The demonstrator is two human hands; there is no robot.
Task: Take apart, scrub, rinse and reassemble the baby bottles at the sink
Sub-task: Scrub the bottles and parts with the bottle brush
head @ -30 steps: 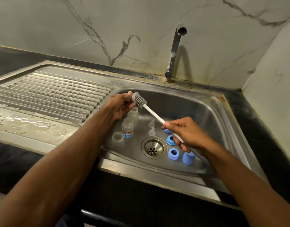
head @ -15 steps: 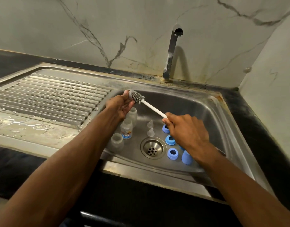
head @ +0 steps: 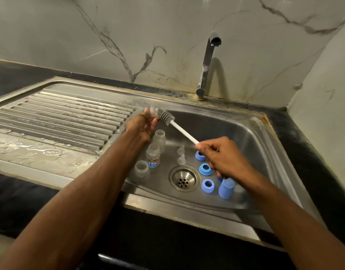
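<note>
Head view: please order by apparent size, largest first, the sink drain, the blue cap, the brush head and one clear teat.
1. Sink drain
2. Brush head and blue cap: they look alike, and the cap is nearer the camera, so I do not rank them.
3. Clear teat

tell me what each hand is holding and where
Right hand grips the brush by its white handle's lower end; left hand pinches a small clear nipple at the bristles.

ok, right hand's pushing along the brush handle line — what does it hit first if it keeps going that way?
Probably the left hand: the right hand aims the brush up-left, and its bristle head already meets the small clear part pinched there. Depth is unclear from one view.
</note>
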